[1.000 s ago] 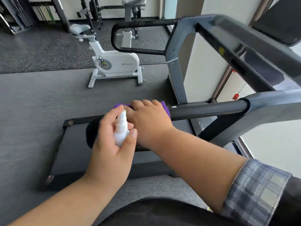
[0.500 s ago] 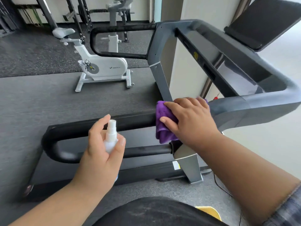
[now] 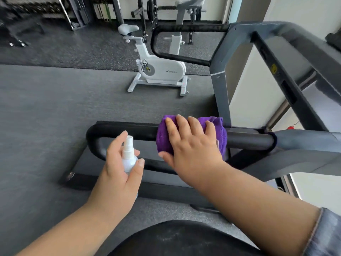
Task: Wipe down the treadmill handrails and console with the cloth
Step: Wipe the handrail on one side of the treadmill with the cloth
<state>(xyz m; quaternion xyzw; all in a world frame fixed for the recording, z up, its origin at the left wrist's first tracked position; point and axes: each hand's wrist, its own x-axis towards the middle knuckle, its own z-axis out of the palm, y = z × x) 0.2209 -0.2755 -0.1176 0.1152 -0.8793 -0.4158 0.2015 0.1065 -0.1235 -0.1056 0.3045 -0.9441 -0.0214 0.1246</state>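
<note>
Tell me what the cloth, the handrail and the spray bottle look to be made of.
Cloth: purple, fuzzy nap, likely microfibre.
Handrail: matte black, probably foam or rubber sleeve.
Spray bottle: white translucent body with a dull sheen, likely plastic.

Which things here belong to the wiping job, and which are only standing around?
In use:
- purple cloth, pressed on the near handrail by the right hand
- spray bottle, held in the left hand
- far handrail

Standing around:
- white exercise bike
- weight racks
</note>
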